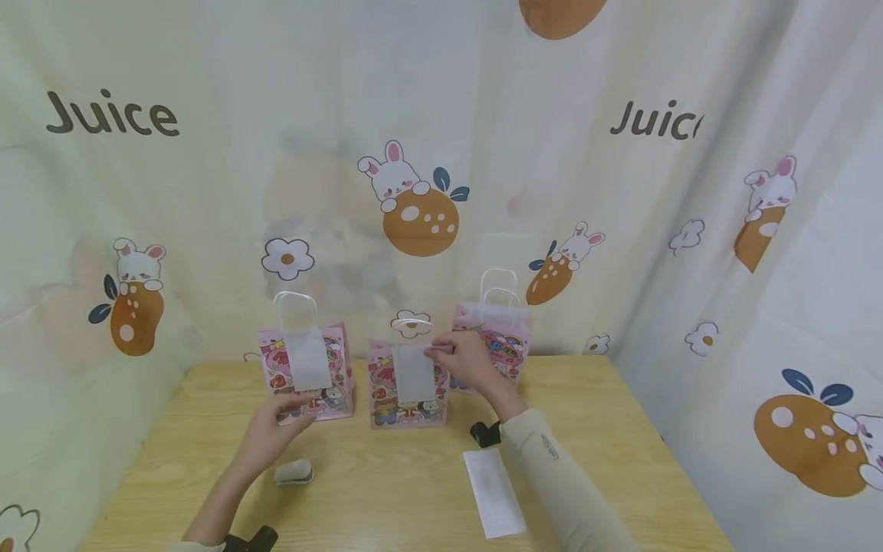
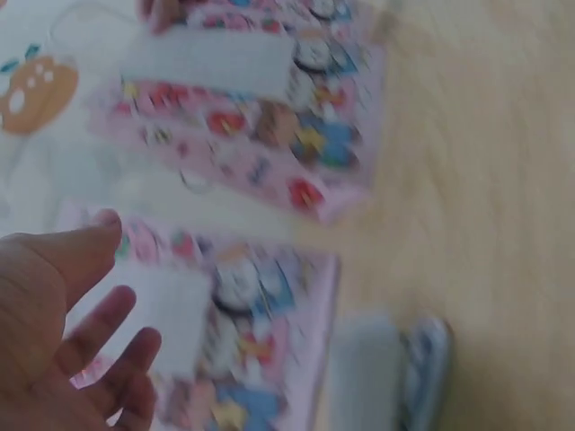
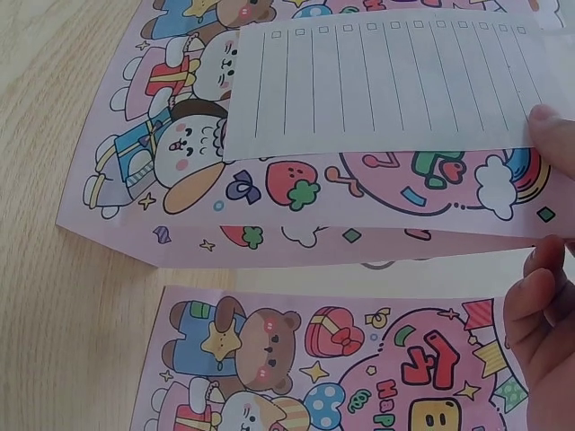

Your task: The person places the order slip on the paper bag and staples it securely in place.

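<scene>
Three pink cartoon-print paper gift bags with white handles stand along the back of the table. At the middle bag (image 1: 382,391), my right hand (image 1: 471,359) pinches the upper right edge. In the right wrist view, its thumb (image 3: 550,135) lies at the end of a lined checklist slip (image 3: 377,90) on that bag's front. My left hand (image 1: 269,431) is held in front of the left bag (image 1: 339,360), fingers loosely spread and holding nothing. A white slip (image 1: 308,364) is on that bag's front. The right bag (image 1: 507,345) is partly hidden behind my right hand.
A pale stapler (image 1: 294,471) lies on the table near my left hand. Another white slip (image 1: 494,492) lies by my right forearm. A printed curtain (image 1: 331,192) hangs close behind the bags and along both sides of the wooden table (image 1: 386,491).
</scene>
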